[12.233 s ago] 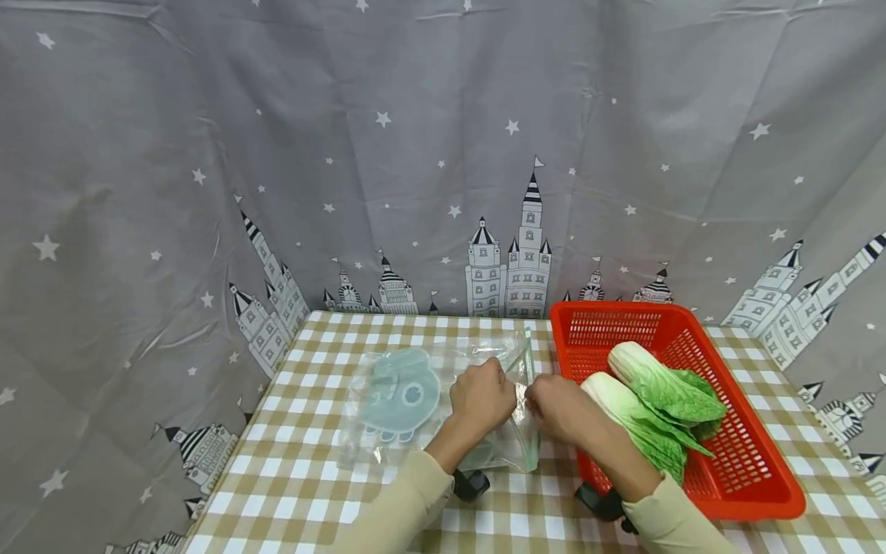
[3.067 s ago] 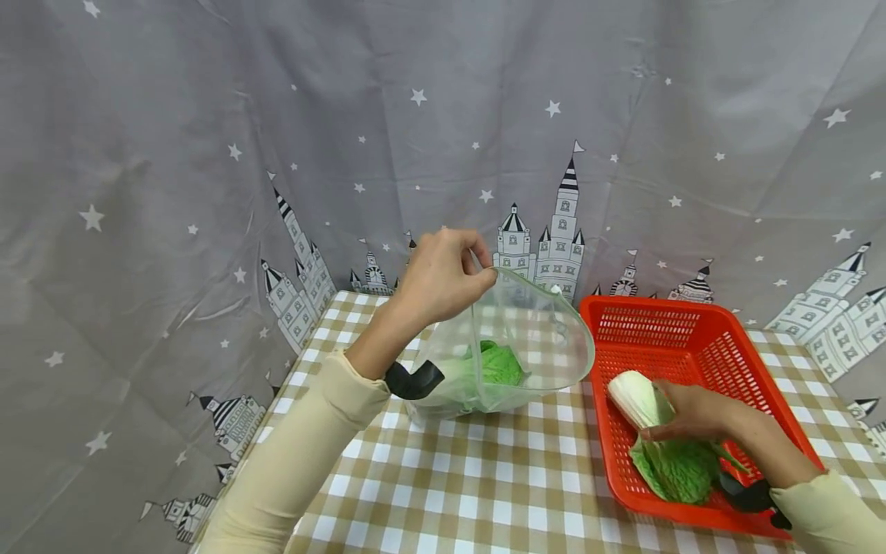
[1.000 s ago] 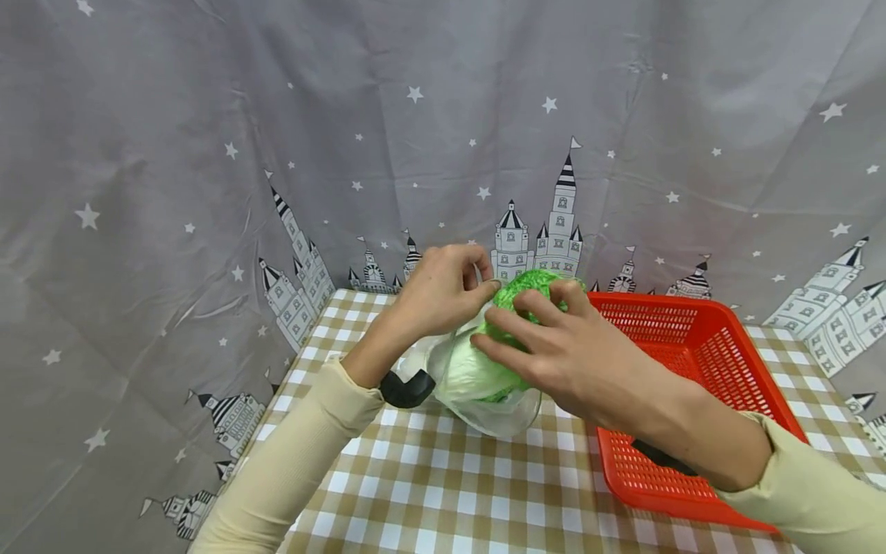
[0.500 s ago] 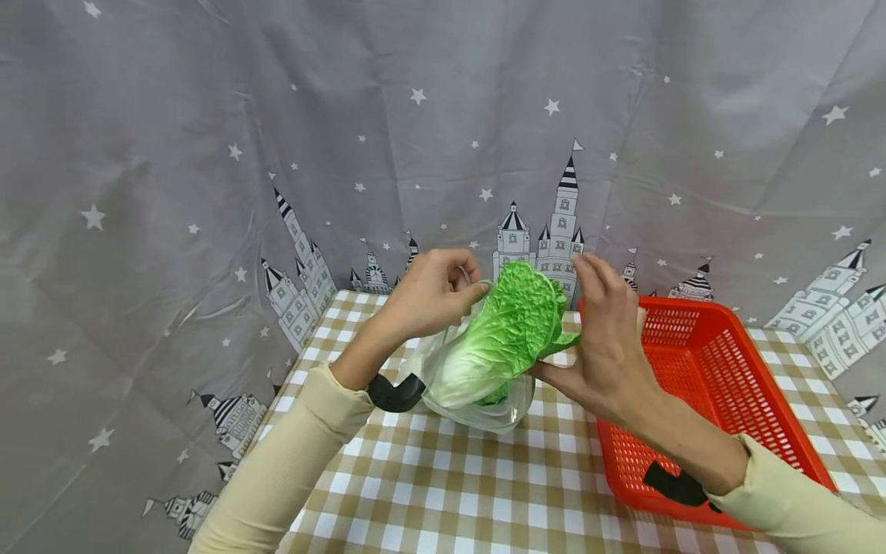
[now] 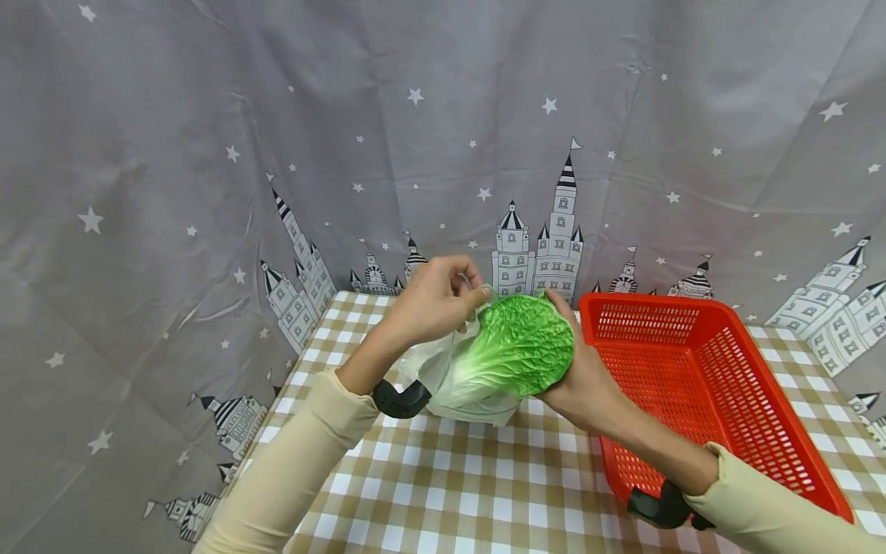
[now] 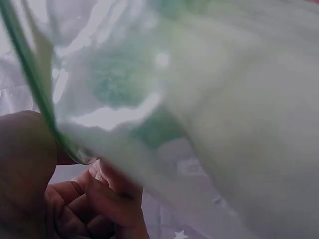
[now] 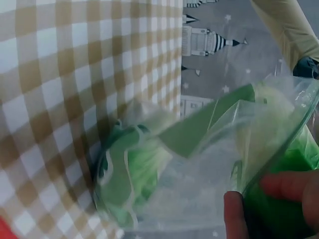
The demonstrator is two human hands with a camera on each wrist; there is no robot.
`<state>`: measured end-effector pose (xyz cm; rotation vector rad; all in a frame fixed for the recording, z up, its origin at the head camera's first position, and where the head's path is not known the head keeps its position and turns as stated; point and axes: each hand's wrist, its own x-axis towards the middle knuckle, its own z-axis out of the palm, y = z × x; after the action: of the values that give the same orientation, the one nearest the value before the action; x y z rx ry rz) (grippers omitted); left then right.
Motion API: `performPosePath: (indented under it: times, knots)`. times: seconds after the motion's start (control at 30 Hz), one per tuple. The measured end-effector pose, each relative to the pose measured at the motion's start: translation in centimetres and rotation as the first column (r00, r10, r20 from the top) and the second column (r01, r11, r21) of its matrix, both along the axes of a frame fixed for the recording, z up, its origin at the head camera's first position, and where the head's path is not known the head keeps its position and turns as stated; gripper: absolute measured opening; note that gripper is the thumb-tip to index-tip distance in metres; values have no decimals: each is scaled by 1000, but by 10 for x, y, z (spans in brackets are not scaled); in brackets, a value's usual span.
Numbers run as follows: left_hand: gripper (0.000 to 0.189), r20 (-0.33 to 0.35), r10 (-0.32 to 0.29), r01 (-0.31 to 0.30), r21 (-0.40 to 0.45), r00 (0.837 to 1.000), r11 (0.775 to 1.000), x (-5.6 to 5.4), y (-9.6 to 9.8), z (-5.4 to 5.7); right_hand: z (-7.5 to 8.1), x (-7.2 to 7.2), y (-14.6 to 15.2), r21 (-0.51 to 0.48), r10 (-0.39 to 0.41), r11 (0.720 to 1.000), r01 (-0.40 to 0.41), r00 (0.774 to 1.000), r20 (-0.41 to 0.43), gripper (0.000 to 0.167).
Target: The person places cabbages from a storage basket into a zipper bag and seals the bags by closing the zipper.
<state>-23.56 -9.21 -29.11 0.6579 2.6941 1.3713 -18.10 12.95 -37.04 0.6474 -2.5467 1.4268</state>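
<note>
Apparently mid-bagging; just left of red basket (image 5: 644, 322), left hand (image 5: 438, 300) with fingers pinching rim of clear bag (image 5: 477, 413); right hand (image 5: 583, 385) with fingers gripping leafy end of cabbage (image 5: 529, 342), pale base inside bag; next move seemingly calls for deeper push, rim held wide.

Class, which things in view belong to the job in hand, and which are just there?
In the job:
Left hand, pinching the clear bag
Right hand, holding a cabbage
Second cabbage, inside bag
Red basket that held both earlier

Just there:
Checked tablecloth
Grey backdrop
</note>
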Motion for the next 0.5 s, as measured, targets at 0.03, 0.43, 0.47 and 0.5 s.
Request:
performPosePath:
  times: [0.03, 0.43, 0.47, 0.5]
  knots:
    - [10, 2, -2, 2, 7, 1000, 1000, 0, 1, -1, -2, 0, -2, 3, -8, 1000, 8, 1000, -10, 121]
    - [10, -77, 48, -50, -19, 996, 999, -4, -7, 2, 1, -3, -2, -228, -56, 969, 90, 987, 153, 124]
    - [9, -99, 78, -82, -29, 992, 996, -5, -11, 4, 6, -4, 5, -250, -52, 963, 99, 980, 190, 122]
    - [8, -117, 110, -115, -37, 987, 993, -6, -14, 6, 11, -5, 11, -264, -53, 958, 112, 974, 222, 119]
